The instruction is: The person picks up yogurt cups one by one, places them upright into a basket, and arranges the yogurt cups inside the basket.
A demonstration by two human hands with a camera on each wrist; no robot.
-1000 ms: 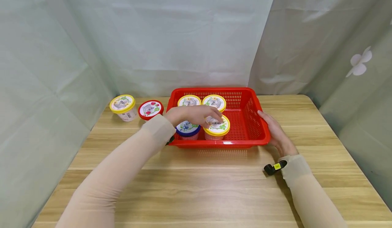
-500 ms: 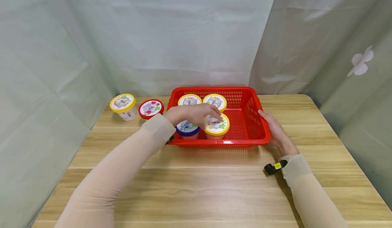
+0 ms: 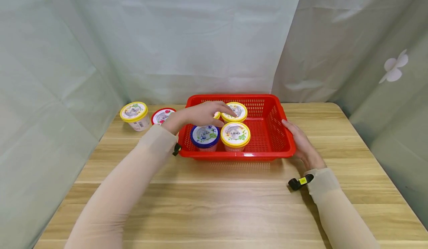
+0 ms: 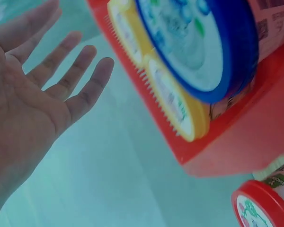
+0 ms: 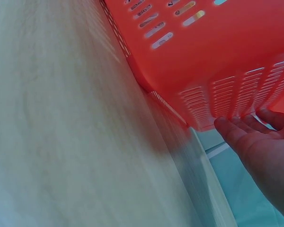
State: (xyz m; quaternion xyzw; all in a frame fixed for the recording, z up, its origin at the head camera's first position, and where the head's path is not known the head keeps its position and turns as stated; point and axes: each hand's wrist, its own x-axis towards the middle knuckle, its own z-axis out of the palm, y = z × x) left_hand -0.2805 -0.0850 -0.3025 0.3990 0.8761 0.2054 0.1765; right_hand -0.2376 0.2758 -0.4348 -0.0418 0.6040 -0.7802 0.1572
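My left hand [image 3: 203, 114] hovers over the left part of a red plastic basket [image 3: 260, 155], fingers spread and holding nothing. Under it are a blue-lidded tub [image 3: 205, 134] at the front left and a yellow-lidded tub [image 3: 235, 133] beside it. Another yellow-lidded tub [image 3: 238, 110] stands behind; the back-left one is mostly hidden by the hand. In the left wrist view the fingers are apart from the blue-lidded tub [image 4: 189, 42]. My right hand [image 3: 302, 145] holds the basket's right side, thumb over the rim; the right wrist view shows its fingers [image 5: 232, 132] against the outer wall.
Left of the basket, a yellow-lidded tub [image 3: 135, 116] and a red-lidded tub [image 3: 162, 115] stand on the wooden table [image 3: 214, 204], the red one partly covered by my left wrist. Pale curtains [image 3: 200, 37] hang behind and at both sides.
My left hand has left the front yellow-lidded tub and moved back and to the left, uncovering the two front lids. The right hand stays on the basket's side.
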